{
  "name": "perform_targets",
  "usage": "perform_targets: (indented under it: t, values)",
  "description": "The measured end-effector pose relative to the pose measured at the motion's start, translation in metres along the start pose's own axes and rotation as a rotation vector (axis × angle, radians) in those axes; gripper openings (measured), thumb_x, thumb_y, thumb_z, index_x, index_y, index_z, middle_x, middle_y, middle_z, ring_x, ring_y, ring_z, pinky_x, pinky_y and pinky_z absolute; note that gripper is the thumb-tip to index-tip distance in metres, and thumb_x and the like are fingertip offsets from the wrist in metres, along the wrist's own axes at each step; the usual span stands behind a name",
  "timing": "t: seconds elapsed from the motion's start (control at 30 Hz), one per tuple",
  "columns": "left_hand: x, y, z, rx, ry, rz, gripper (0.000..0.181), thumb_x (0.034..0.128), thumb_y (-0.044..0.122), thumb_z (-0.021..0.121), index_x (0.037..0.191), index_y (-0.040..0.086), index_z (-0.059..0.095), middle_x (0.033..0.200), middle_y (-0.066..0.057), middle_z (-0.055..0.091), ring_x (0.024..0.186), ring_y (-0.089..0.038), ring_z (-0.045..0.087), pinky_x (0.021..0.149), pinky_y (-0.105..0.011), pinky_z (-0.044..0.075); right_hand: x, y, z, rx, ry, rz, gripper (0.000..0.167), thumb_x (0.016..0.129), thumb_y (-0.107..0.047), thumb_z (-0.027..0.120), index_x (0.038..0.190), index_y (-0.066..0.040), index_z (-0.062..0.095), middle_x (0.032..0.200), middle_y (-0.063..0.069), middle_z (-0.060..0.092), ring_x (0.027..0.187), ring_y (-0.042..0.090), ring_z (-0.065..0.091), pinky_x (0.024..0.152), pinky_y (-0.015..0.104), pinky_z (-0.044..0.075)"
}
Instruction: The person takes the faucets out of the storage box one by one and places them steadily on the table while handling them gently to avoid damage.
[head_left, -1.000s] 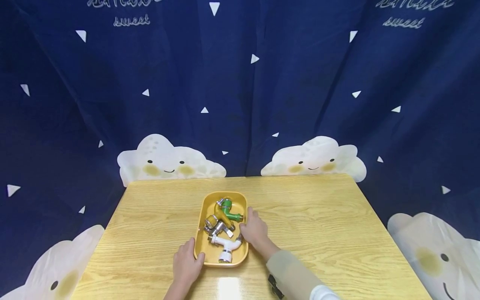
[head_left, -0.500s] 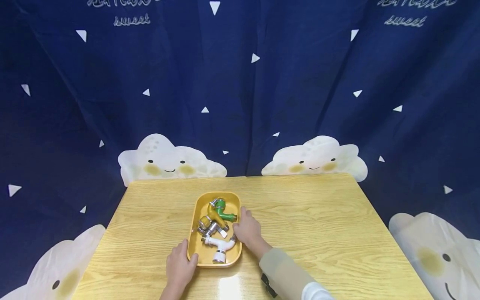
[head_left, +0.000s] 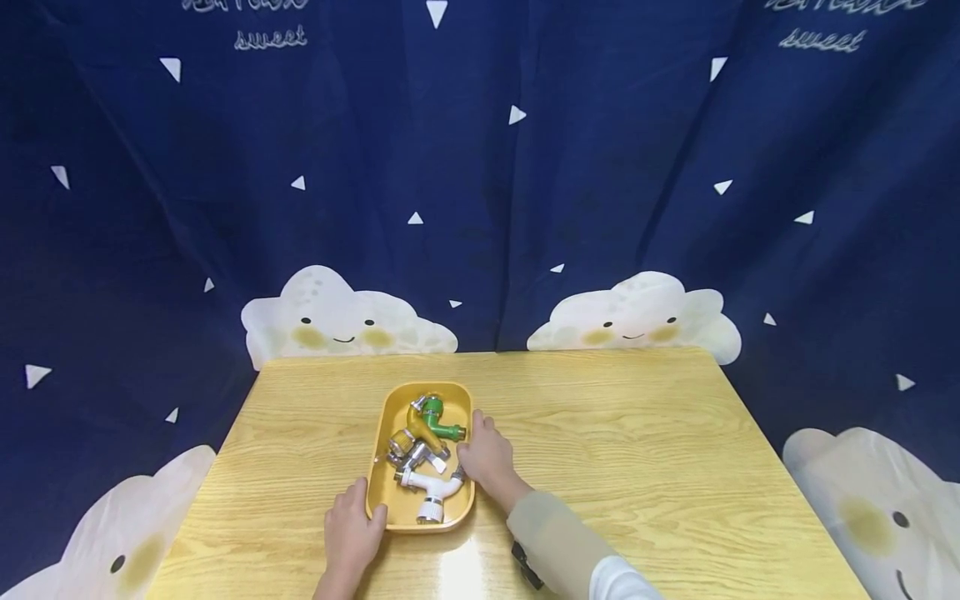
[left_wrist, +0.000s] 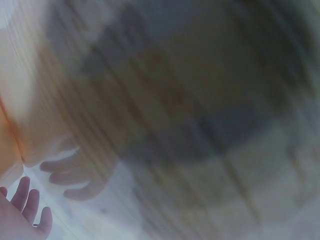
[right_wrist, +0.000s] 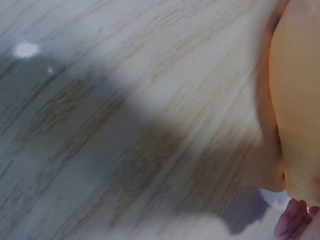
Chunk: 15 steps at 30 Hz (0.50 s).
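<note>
In the head view a yellow tray (head_left: 381, 433) holds a green tap (head_left: 433, 418), a yellow tap (head_left: 424, 430), a chrome tap (head_left: 417, 456) and a white tap (head_left: 433, 485). The left hand (head_left: 349, 528) grips the tray's near left corner, thumb over the rim. At the tray's right side, the right hand (head_left: 491, 457) grips the rim with its thumb inside, near the white tap's end. The left wrist view catches the left hand (left_wrist: 25, 212) beside the orange-looking tray wall (left_wrist: 10, 145). Curled right fingers (right_wrist: 290, 220) show below the tray wall (right_wrist: 300, 100) in the right wrist view.
The tray stands on a wooden table (head_left: 615, 450), left of its middle. Behind the table hangs a dark blue curtain (head_left: 465, 167) with white triangles and smiling clouds. A black strap (head_left: 527, 567) shows under the right forearm.
The tray has moved to the left across the table with the taps inside. Both hands have moved left with it, keeping their hold on its sides.
</note>
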<state>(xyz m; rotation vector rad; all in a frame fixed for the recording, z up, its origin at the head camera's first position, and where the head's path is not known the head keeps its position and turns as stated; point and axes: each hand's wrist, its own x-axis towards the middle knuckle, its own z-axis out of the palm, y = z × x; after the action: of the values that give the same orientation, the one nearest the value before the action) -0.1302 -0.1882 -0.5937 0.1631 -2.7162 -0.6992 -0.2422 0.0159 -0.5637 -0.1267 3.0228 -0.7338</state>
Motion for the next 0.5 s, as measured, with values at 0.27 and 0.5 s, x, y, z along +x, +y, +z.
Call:
perform_targets:
  t: [0.27,0.5]
  values:
    - [0.0027,-0.0039,-0.0007,0.015,-0.001,-0.012,0.039,0.0752,0.019,0.056,0.108,-0.003,0.054,0.095,-0.017,0.061,0.082,-0.035,0.054,0.07,-0.049,0.042,0.0038,-0.006,-0.0002,-0.036,-0.008,-0.009,0.057,0.076,-0.025,0.056,0.126,-0.004,0.04,0.1,0.014,0.051,0.063,0.02,0.051,0.053,0.033,0.043]
    - [0.0074,-0.0054,-0.0015,0.012,-0.037,-0.05,0.043,0.0763,0.021,0.055,0.112,-0.002,0.053,0.098,-0.017,0.06,0.085,-0.034,0.053,0.071,-0.048,0.04,0.0089,-0.008,0.001,-0.042,-0.019,-0.012,0.056,0.077,-0.026,0.055,0.126,-0.005,0.039,0.102,0.014,0.052,0.067,0.022,0.053,0.056,0.035,0.046]
